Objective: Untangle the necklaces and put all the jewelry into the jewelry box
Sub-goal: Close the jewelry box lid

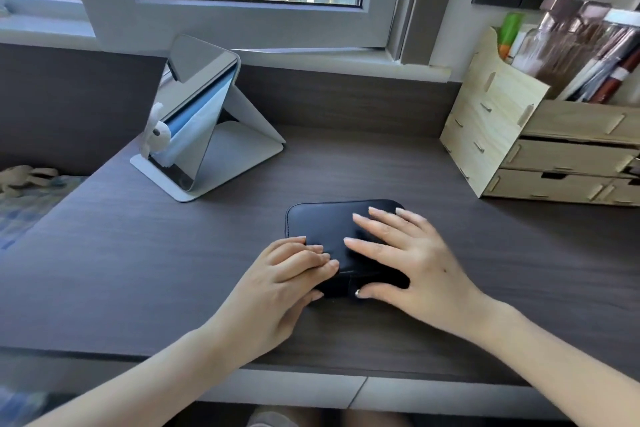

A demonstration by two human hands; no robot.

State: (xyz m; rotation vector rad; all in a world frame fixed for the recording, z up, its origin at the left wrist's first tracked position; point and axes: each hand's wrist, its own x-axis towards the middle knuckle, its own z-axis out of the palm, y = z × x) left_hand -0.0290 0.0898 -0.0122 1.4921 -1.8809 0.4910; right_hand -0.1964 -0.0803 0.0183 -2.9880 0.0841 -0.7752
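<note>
On box (320, 222): left hand (277, 284), right hand (412, 263)

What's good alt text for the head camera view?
Two bare hands rest on a closed black jewelry box on a dark wooden desk, the left hand at its near left corner, the right hand spread flat on the lid. A mirror stands back left, a wooden organizer back right.

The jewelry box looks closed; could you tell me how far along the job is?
Done: the black jewelry box is closed and no loose jewelry shows on the desk; its contents are hidden. In hand: the left hand and right hand rest on it, right thumb at its front edge. Left: nothing visible, unless the box is empty.
</note>
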